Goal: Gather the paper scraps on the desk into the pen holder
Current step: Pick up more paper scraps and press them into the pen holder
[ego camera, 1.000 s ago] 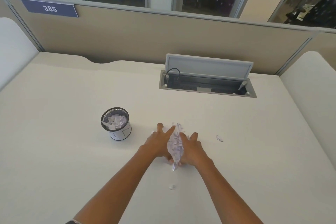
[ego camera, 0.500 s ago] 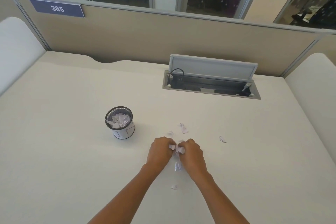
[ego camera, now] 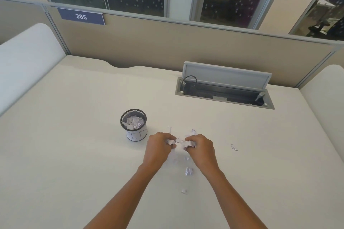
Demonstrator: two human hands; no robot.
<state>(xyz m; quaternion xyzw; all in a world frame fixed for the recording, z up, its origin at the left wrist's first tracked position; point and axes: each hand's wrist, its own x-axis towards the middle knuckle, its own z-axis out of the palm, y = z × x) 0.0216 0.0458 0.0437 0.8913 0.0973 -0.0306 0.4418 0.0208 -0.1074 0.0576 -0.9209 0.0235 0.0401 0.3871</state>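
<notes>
With left hand [ego camera: 159,147] curled round one wad of paper scraps [ego camera: 170,141] and right hand [ego camera: 201,148] round another, both just right of the pen holder [ego camera: 133,124], squeeze firmly, lift over its rim before loosening, then return for loose scraps [ego camera: 189,171] farther right.

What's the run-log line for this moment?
left hand: grips scraps | right hand: grips scraps | pen holder: upright, scraps inside | desk: loose scraps near hands | step: gathering handful
</notes>
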